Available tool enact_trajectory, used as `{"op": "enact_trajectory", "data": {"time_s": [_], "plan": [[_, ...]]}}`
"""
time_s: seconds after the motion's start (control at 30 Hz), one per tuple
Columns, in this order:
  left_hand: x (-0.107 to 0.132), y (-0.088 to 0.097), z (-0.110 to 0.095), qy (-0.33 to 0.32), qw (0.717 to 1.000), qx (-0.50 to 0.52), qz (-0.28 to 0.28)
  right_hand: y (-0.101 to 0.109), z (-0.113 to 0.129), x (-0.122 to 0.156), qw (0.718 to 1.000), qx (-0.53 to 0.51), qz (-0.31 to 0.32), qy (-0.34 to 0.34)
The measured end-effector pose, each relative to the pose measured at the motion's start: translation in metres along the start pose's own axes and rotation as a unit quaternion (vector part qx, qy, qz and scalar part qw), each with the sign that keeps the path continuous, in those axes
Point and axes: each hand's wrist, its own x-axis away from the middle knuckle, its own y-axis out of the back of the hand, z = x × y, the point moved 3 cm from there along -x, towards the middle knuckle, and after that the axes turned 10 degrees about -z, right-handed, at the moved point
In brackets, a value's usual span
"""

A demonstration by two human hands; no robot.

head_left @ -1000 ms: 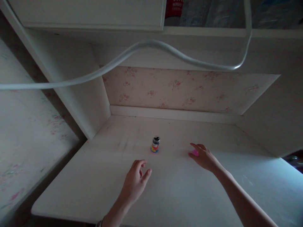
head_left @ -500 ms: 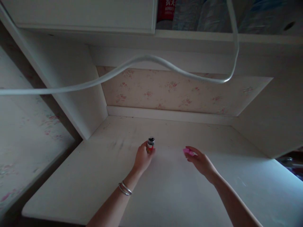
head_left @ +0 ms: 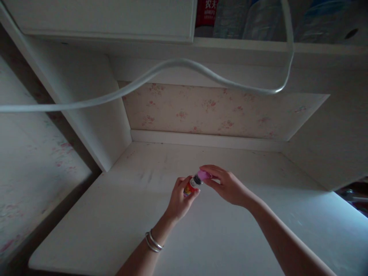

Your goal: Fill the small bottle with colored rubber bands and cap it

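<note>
My left hand (head_left: pixel 179 199) is wrapped round a small glass jar (head_left: pixel 192 185) with a red and yellow label. The jar leans to the right above the table, and its neck end looks dark. In my right hand (head_left: pixel 228 186) a small pink piece (head_left: pixel 203 175) is pinched between fingers and thumb. This piece meets the mouth of the jar and covers it. Whether it is a cap or something soft cannot be made out. Two silver bangles (head_left: pixel 153 241) circle my left wrist.
Under both hands spreads a white tabletop (head_left: pixel 115 214), with a floral-papered back wall (head_left: pixel 195 107) behind it. A white cable (head_left: pixel 178 63) hangs across the view in front. Overhead, a shelf (head_left: pixel 244 44) holds clear bottles (head_left: pixel 231 19) and a red package (head_left: pixel 206 13).
My right hand has moved left, bringing the pink piece onto the jar's mouth. My left hand has shifted slightly right and tipped the jar from upright to leaning right.
</note>
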Motion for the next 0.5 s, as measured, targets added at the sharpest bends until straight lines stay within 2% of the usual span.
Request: {"op": "enact_trajectory", "data": {"time_s": [0.2,0.33,0.43,0.5], "plan": [[-0.001,0.005,-0.003,0.002,1.0,0.0,0.009,0.002,0.011,-0.009,0.994,0.074,0.055,0.052],[0.0,0.005,-0.004,-0.009,1.0,0.001,0.014,0.0,0.013,-0.012,0.984,0.171,0.049,0.007],[0.002,0.004,-0.007,-0.013,1.0,0.005,0.026,0.002,0.009,-0.013,0.958,0.279,0.026,-0.053],[0.002,0.003,-0.008,-0.009,0.999,0.008,0.031,0.006,0.006,-0.013,0.959,0.274,0.008,-0.077]]}}
